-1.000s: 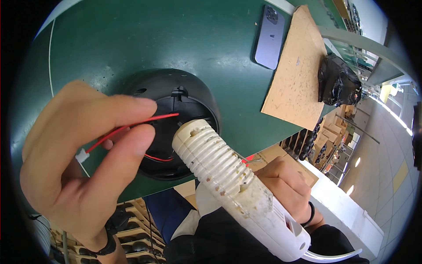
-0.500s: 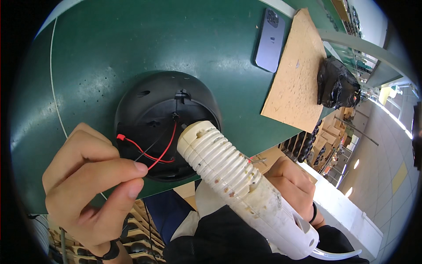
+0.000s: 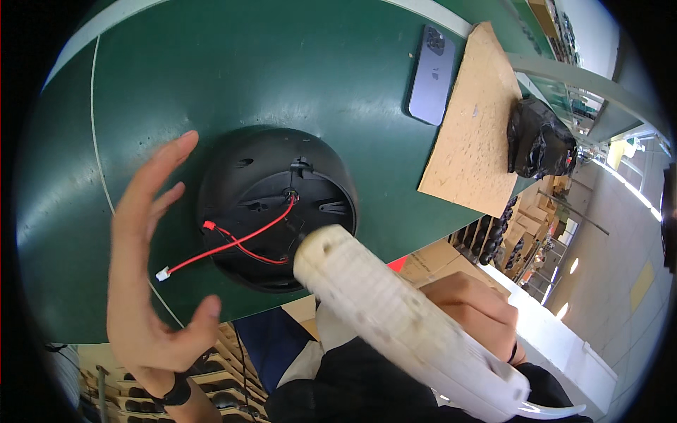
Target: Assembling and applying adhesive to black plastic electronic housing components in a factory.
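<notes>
A round black plastic shell (image 3: 271,151) lies on the green tabletop with its hollow side up. Two red-and-black leads come out of it: one ends in a red connector (image 3: 209,225), the other in a white connector (image 3: 163,273) lying past the rim. My left hand (image 3: 151,275) is open beside the shell, thumb and fingers wide apart, holding nothing. A worn white electric screwdriver (image 3: 395,310) slants over the near right rim, its dark tip by the shell. Against its right side my right hand (image 3: 474,310) is closed on it; the fingertips are hidden behind the tool.
A purple phone (image 3: 430,77) and a cardboard sheet (image 3: 474,127) lie at the right of the table. A black plastic bag (image 3: 539,137) sits beyond the sheet. Below the near edge are racks of black parts (image 3: 226,400) and a cardboard box (image 3: 430,261).
My left hand has let go of the lead and spread open, leaving the white connector in view. The screwdriver and my right hand have moved slightly nearer to me and right.
</notes>
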A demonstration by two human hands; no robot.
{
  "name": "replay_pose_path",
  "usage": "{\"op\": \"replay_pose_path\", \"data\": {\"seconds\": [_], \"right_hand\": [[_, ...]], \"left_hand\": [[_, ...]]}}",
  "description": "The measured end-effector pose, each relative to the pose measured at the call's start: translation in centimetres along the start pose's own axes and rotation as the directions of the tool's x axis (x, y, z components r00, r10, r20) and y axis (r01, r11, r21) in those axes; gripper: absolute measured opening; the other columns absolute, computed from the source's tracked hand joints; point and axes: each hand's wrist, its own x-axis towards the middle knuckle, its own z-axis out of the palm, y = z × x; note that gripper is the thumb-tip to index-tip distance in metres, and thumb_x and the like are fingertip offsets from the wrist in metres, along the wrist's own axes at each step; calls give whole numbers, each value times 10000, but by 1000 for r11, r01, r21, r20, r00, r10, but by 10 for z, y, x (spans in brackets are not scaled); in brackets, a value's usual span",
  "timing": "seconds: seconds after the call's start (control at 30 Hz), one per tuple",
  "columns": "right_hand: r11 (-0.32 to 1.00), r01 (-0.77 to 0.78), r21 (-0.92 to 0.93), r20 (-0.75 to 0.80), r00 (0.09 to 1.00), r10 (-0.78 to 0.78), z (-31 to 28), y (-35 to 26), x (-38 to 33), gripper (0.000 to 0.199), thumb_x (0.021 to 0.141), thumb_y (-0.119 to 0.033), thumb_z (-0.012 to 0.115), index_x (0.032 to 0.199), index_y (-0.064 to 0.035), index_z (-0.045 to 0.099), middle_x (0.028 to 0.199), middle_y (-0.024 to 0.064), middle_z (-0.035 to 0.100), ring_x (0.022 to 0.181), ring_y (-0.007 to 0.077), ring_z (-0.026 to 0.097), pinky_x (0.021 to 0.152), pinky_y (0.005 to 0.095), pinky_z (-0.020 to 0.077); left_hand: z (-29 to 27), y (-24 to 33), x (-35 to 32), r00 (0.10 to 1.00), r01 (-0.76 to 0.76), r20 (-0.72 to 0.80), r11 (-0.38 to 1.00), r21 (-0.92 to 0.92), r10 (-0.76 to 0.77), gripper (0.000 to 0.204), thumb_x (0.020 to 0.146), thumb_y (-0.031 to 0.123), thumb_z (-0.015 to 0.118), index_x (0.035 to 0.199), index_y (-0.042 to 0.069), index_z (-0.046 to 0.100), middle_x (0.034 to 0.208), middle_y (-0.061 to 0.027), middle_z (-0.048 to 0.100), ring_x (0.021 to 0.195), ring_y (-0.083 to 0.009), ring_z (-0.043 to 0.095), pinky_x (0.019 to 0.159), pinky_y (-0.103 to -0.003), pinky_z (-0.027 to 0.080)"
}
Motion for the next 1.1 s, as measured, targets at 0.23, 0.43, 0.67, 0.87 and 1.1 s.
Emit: {"op": "replay_pose_path", "data": {"seconds": [0.23,0.43,0.67,0.87,1.1], "right_hand": [[987,-92,133,14,996,91,-31,-7,-10,315,725,-63,710,1002,72,643,1047,187,659,866,321,692,700,357,577],[918,2,398,-135,989,56,-15,32,-16,319,845,-170,730,1061,51,650,1090,194,665,920,321,683,730,367,572],[789,12,615,-158,982,108,-7,67,-35,309,923,-203,676,1140,12,630,1103,166,650,933,308,669,806,357,557],[610,-126,782,-43,966,255,-2,112,-88,312,920,-149,684,1168,29,619,1004,137,659,842,236,667,739,313,549],[341,-199,919,-3,860,511,4,152,-146,377,906,-95,685,1248,23,577,926,64,669,763,109,644,699,259,531]], "left_hand": [[28,15,27,997,-26,69,995,96,20,1237,466,170,945,1516,27,307,1534,-205,378,1410,-388,379,1157,-437,333],[9,13,6,951,201,-243,979,18,-191,1324,485,253,992,1534,34,214,1566,-202,303,1403,-349,387,1138,-466,365],[-47,68,7,814,542,-554,575,612,-177,1151,609,67,839,1550,-8,181,1595,-202,240,1456,-317,297,1187,-432,273],[8,186,129,943,333,-246,628,704,-225,704,733,82,778,1373,-15,500,1408,-228,515,1316,-369,487,1104,-425,370],[112,98,418,849,-365,158,344,865,504,795,724,230,833,1413,107,457,1473,-166,436,1370,-374,405,1096,-465,401]]}}
